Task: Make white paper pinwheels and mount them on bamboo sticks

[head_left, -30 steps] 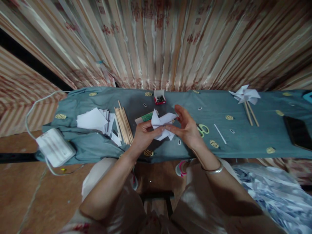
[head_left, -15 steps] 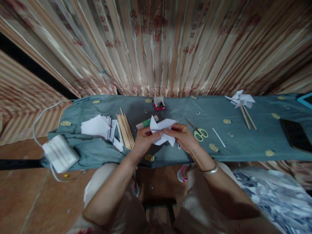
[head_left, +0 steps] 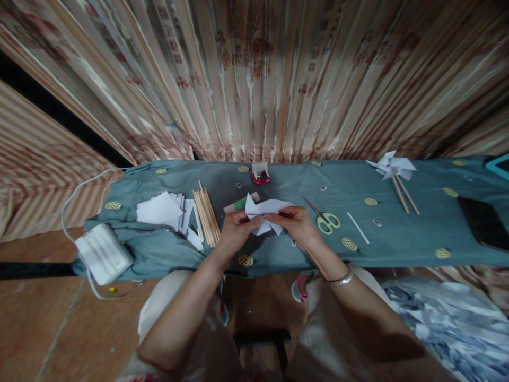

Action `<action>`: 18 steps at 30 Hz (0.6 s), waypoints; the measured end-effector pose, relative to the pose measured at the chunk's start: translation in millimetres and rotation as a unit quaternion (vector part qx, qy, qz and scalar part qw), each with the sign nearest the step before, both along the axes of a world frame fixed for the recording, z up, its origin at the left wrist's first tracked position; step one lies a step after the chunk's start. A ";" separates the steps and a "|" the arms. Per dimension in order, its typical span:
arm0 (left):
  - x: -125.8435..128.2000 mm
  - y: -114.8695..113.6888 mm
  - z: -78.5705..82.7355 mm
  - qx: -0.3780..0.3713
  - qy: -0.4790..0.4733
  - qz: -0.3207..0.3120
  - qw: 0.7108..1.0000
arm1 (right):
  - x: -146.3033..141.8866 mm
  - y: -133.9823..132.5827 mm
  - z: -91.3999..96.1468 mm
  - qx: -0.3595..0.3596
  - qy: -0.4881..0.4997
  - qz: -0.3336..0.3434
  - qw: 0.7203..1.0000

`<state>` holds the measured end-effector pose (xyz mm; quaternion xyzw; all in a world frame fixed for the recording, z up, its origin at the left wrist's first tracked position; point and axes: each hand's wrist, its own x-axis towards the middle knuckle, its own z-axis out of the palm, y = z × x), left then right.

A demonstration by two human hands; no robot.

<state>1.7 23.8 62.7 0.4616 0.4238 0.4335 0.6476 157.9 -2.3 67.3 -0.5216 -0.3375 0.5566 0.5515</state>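
Between my two hands, above the near middle of the cloth, is a white paper pinwheel [head_left: 270, 206] with folded blades. My left hand [head_left: 237, 228] grips its left side, thumb laid toward the centre. My right hand [head_left: 297, 225] pinches it from the right, and its thumb meets the other thumb near the middle. A tiny shiny spot shows between the thumbs; I cannot make out what it is. Just behind the pinwheel lies a green and white tube [head_left: 242, 203], partly covered. Scissors [head_left: 324, 216] with pale green handles rest right of my right hand.
On the grey-green cloth [head_left: 286, 180] stand a small red box [head_left: 261, 174] of metal pins, wooden sticks [head_left: 207, 215] and paper sheets [head_left: 161, 209]. Finished pinwheels [head_left: 393, 165] on sticks, a paper strip [head_left: 358, 228] and a dark phone [head_left: 483, 222] lie right. A white power strip [head_left: 104, 253] sits left.
The thumbs have shifted slightly at the pinwheel's centre, where a small shiny spot now shows. The whole view has moved a little; both hands still hold the paper.
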 end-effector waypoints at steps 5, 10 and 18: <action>2.0 0.8 -3.5 0.006 -0.004 0.022 1.000 | -0.4 1.1 -3.0 -0.004 -0.019 -0.005 1.000; 3.8 0.8 -4.1 0.011 -0.022 0.037 0.999 | -2.3 1.9 0.0 -0.004 -0.017 -0.011 1.000; 3.8 -0.1 -5.4 0.020 -0.023 0.043 0.999 | -2.5 2.5 -3.3 0.008 -0.028 -0.011 0.999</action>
